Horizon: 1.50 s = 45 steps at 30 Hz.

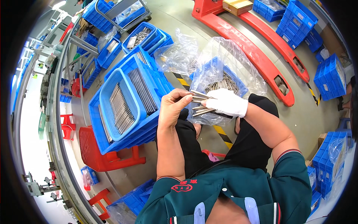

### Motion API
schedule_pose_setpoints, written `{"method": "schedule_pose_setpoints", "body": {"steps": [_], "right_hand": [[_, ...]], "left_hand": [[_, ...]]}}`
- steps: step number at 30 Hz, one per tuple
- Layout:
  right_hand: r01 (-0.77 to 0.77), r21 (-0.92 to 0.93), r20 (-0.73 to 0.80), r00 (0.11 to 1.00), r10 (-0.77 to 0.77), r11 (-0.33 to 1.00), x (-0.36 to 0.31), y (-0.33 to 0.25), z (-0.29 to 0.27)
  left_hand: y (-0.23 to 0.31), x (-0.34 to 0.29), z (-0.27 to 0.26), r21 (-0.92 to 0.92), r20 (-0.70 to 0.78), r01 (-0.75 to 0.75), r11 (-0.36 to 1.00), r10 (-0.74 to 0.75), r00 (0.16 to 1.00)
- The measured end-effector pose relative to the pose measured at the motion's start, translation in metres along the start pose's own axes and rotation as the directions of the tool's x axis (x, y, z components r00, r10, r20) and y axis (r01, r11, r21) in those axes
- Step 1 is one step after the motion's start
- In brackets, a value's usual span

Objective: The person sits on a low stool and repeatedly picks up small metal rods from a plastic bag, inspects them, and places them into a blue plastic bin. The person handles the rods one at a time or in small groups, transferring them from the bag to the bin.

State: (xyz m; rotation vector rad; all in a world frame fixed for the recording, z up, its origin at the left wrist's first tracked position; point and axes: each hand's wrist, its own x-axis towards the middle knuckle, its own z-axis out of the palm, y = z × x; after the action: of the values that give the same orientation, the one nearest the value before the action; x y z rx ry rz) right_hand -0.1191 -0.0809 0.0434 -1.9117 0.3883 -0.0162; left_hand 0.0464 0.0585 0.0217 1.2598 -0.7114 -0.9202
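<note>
My bare left hand (pixel 173 106) pinches the left end of thin metal rods, thumb against fingers. In its white glove, my right hand (pixel 226 103) is closed around the other end of a small bunch of metal rods (pixel 201 110). Both hands are above my lap, close together. Just beyond them, a blue bin (pixel 241 88) lined with clear plastic holds a loose heap of similar rods (pixel 225 84). To my left, a light blue basket (pixel 105 89) carries a neat row of metal rods (pixel 121 112). How many rods my left fingers grip cannot be made out.
The basket rests on stacked blue crates (pixel 95 128) with darker rods (pixel 142 89) beside it. A red stool (pixel 89 143) stands at the left. Clear plastic bags (pixel 181 52) lie ahead. A red pallet jack (pixel 238 41) extends across the far right floor, near more blue crates (pixel 330 78).
</note>
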Motion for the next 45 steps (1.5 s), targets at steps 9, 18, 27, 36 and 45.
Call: {"method": "schedule_pose_setpoints", "body": {"steps": [9,18,27,36,45], "right_hand": [[-0.060,0.099,0.022,0.998,0.058,0.993,0.001,0.005,-0.001],[-0.025,0.047,-0.026,0.999,0.026,0.999,0.003,0.003,-0.003],[-0.026,0.075,-0.012,1.000,0.027,0.997,-0.001,0.015,-0.008],[-0.019,-0.058,0.092,0.995,0.024,0.998,-0.002,-0.001,-0.005],[0.018,-0.148,0.093,0.996,-0.004,0.989,-0.001,0.006,-0.005]], "left_hand": [[-0.004,0.002,0.006,-0.066,-0.071,0.024,0.998,-0.028,0.997],[-0.008,0.002,0.017,-0.070,-0.162,-0.031,0.997,0.019,0.987],[0.001,0.004,0.002,-0.054,-0.232,-0.094,0.994,0.080,0.970],[-0.004,0.004,0.010,-0.165,-0.051,0.032,0.986,-0.041,0.998],[0.002,0.002,0.010,-0.114,-0.007,0.080,0.990,-0.081,0.997]]}}
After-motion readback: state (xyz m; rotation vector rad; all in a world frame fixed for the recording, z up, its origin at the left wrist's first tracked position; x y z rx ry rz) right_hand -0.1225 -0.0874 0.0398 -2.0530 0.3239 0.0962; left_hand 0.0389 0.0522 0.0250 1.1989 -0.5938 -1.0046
